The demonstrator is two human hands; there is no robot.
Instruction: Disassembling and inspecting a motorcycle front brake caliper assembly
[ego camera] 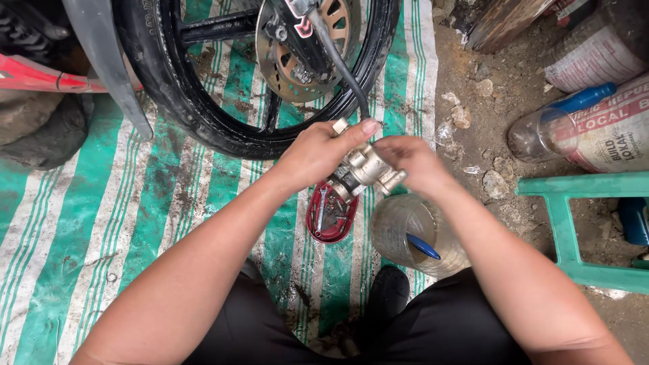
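Both my hands hold a pale gold metal brake caliper over a striped mat. My left hand grips its upper left end, thumb on top near a black hose that runs up to the motorcycle wheel. My right hand closes on the caliper's right side. Just beyond the hands stands the black front wheel with its drilled brake disc.
Below the caliper lie a red tray with small tools and a cut clear plastic container holding a blue-handled tool. A green plastic stool stands at right, with sacks and a bottle on dirt ground. The green-and-white striped mat covers the left.
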